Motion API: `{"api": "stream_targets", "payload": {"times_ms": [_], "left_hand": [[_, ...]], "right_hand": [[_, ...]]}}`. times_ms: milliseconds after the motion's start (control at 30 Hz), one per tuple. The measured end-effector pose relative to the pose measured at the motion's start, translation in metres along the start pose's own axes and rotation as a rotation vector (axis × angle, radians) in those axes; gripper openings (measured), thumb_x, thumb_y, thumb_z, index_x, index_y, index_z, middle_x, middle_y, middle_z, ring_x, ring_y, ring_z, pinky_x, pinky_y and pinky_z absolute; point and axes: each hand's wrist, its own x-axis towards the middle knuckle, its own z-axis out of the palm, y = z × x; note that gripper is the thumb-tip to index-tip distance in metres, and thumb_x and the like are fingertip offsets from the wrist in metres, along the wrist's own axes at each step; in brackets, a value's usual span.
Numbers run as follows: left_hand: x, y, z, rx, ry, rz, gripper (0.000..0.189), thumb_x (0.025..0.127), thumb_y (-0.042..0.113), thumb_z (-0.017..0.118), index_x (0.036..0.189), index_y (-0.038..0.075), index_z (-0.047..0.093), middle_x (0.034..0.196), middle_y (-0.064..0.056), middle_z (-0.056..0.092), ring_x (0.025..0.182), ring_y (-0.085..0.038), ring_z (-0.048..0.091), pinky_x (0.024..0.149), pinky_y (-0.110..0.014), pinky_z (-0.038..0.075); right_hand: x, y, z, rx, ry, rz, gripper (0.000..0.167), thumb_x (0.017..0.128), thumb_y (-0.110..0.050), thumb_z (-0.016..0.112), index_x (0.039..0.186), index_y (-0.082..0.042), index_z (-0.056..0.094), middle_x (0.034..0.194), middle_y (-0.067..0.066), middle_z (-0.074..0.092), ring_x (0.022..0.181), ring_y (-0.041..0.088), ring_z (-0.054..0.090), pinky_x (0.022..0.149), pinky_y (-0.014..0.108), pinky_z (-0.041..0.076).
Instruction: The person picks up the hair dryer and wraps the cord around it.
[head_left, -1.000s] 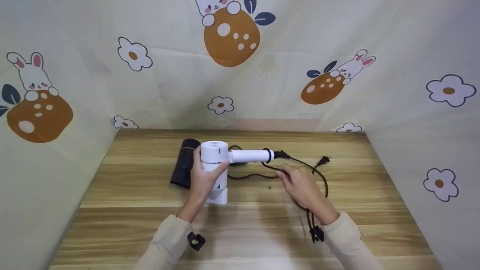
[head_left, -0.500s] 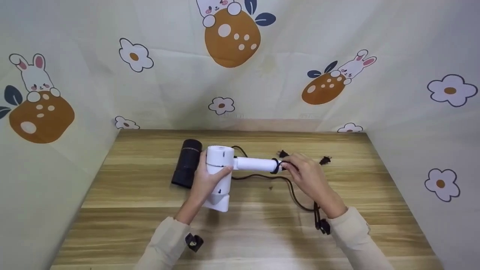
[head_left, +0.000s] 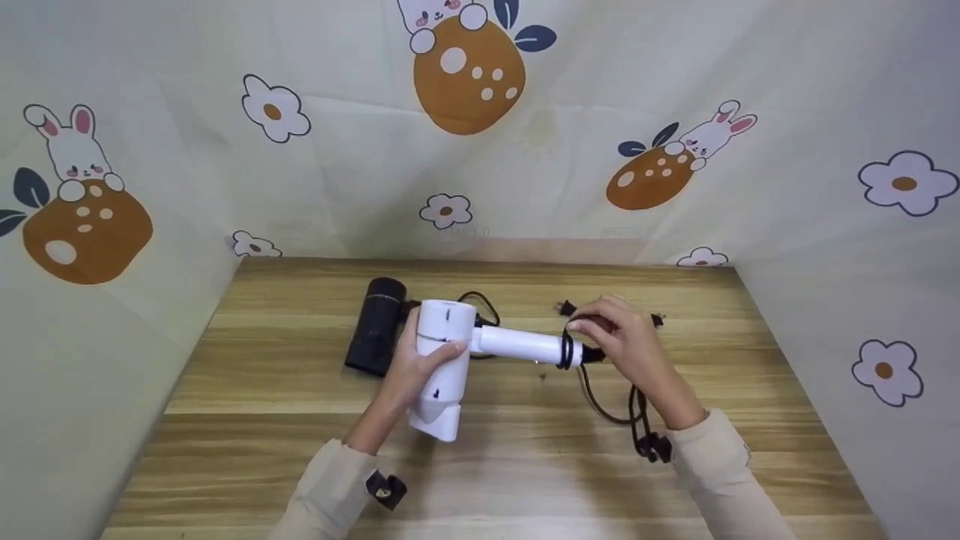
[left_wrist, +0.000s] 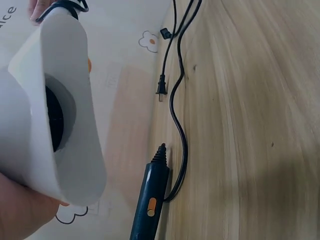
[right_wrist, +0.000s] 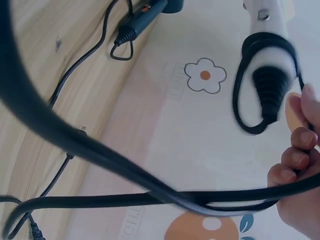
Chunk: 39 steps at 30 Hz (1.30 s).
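White hair dryer point(head_left: 444, 381) gripped in left hand point(head_left: 411, 367), black cord point(head_left: 568, 354) pinched in right hand point(head_left: 630, 341). Looped round handle point(head_left: 521, 345), perhaps loosely; may slip if slackened.

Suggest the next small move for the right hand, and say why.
Probably guide the black cord once more around the handle: the right hand pinches it near the handle's end, where loops already circle, the left hand grips the white hair dryer, and slack cord trails from the right hand.
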Motion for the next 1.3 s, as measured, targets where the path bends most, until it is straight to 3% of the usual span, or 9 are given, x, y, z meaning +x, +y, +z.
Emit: {"api": "stream_targets", "payload": {"times_ms": [200,400,500,600,700,900,1000,1133,1300], "left_hand": [[-0.006,-0.001,0.001,-0.133,-0.035,-0.038,0.061,0.078,0.018,0.066,0.130,0.009,0.036,0.105,-0.015,0.053,0.083,-0.020,0.059,0.071,-0.035,0.052],[-0.009,0.000,0.001,-0.190,-0.056,-0.044,0.060,0.077,0.017,0.065,0.129,0.010,0.037,0.102,-0.014,0.054,0.081,-0.021,0.060,0.069,-0.038,0.053],[-0.011,0.001,0.000,-0.210,-0.063,-0.055,0.059,0.078,0.016,0.064,0.129,0.010,0.035,0.101,-0.013,0.055,0.079,-0.022,0.061,0.068,-0.038,0.053],[-0.013,0.002,0.000,-0.267,-0.068,-0.078,0.057,0.080,0.014,0.062,0.129,0.011,0.033,0.099,-0.013,0.056,0.077,-0.024,0.063,0.067,-0.040,0.054],[-0.014,0.004,0.002,-0.318,-0.057,-0.094,0.058,0.080,0.013,0.060,0.130,0.012,0.032,0.097,-0.013,0.057,0.075,-0.025,0.064,0.066,-0.041,0.054],[-0.014,0.005,0.006,-0.314,0.018,-0.060,0.059,0.079,0.014,0.062,0.130,0.010,0.033,0.099,-0.009,0.056,0.080,-0.021,0.060,0.068,-0.038,0.052],[-0.013,0.005,0.007,-0.308,0.074,-0.040,0.057,0.078,0.013,0.063,0.127,0.010,0.035,0.099,-0.008,0.055,0.081,-0.021,0.059,0.070,-0.036,0.052],[-0.011,0.004,0.008,-0.285,0.129,-0.021,0.055,0.078,0.014,0.065,0.125,0.009,0.036,0.099,-0.008,0.055,0.081,-0.020,0.059,0.071,-0.035,0.051],[-0.010,0.005,0.009,-0.281,0.174,-0.023,0.053,0.078,0.013,0.066,0.123,0.009,0.038,0.097,-0.008,0.056,0.079,-0.020,0.059,0.070,-0.035,0.051]], "right_hand": [[0.002,0.006,-0.003,0.143,-0.021,0.146,0.007,0.077,-0.016,0.074,0.082,-0.012,0.072,0.078,-0.001,0.068,0.063,0.007,0.054,0.057,0.018,0.046],[-0.001,0.014,-0.001,0.284,-0.133,0.259,0.010,0.083,-0.014,0.067,0.086,-0.005,0.069,0.081,-0.004,0.066,0.072,0.012,0.057,0.065,0.021,0.048],[-0.002,0.019,0.003,0.395,-0.161,0.297,0.013,0.088,-0.010,0.062,0.091,0.003,0.066,0.074,-0.006,0.059,0.064,0.009,0.051,0.058,0.019,0.043],[-0.004,0.024,0.007,0.529,-0.146,0.365,0.018,0.090,-0.006,0.057,0.098,0.010,0.062,0.067,-0.006,0.052,0.057,0.005,0.042,0.052,0.017,0.036],[-0.006,0.026,0.015,0.603,-0.090,0.422,0.020,0.092,-0.005,0.055,0.099,0.012,0.061,0.071,-0.005,0.058,0.064,0.005,0.051,0.058,0.017,0.042],[-0.014,0.024,0.033,0.437,-0.035,0.397,0.020,0.090,0.000,0.053,0.105,0.010,0.063,0.093,0.004,0.068,0.074,0.001,0.057,0.066,0.017,0.048],[-0.017,0.020,0.040,0.347,-0.079,0.400,0.016,0.091,0.001,0.051,0.098,0.011,0.062,0.078,0.006,0.063,0.064,-0.001,0.048,0.061,0.015,0.042],[-0.020,0.013,0.047,0.376,-0.158,0.396,0.022,0.096,-0.002,0.042,0.091,0.010,0.060,0.057,0.003,0.048,0.048,0.004,0.035,0.047,0.017,0.030],[-0.022,0.006,0.053,0.385,-0.234,0.317,0.030,0.100,-0.007,0.036,0.098,0.007,0.063,0.057,0.004,0.046,0.048,0.003,0.037,0.048,0.017,0.035]]}}
